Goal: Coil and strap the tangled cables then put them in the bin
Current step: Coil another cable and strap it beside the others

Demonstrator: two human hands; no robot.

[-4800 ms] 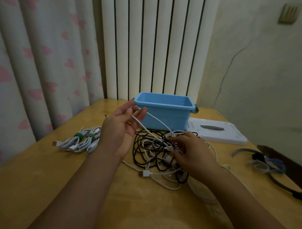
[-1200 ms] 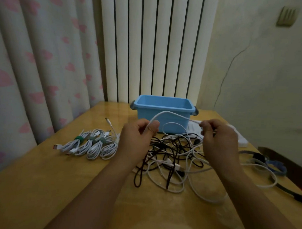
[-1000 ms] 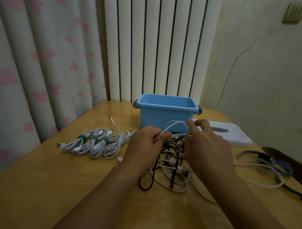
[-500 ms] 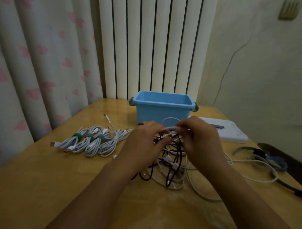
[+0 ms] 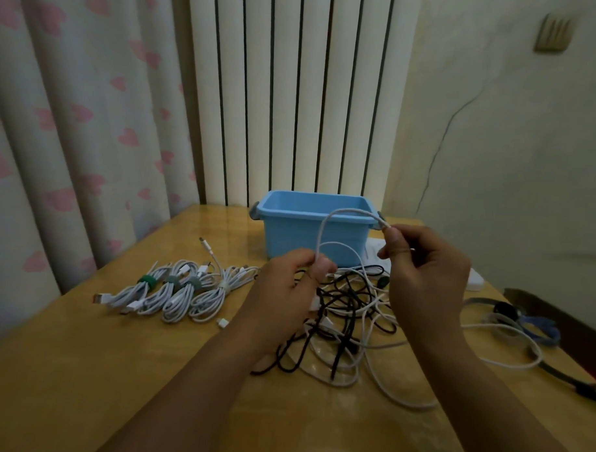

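A tangle of black and white cables (image 5: 346,315) lies on the wooden table (image 5: 82,370) in front of the blue bin (image 5: 310,234). My left hand (image 5: 284,293) pinches a white cable (image 5: 344,214) between thumb and fingers. That cable arcs up and over to my right hand (image 5: 423,267), which pinches it near the bin's right handle. Both hands hover above the tangle. Several coiled white cables (image 5: 176,291) with green and grey straps lie in a row to the left.
A white lid (image 5: 473,281) lies behind my right hand, beside the bin. Loose straps and a dark band (image 5: 516,314) sit at the table's right edge. One white cable trails right across the table. Curtain and radiator stand behind.
My hands have drawn apart from where they met over the tangle. The right hand rose and moved right, pulling a loop of white cable up in front of the bin.
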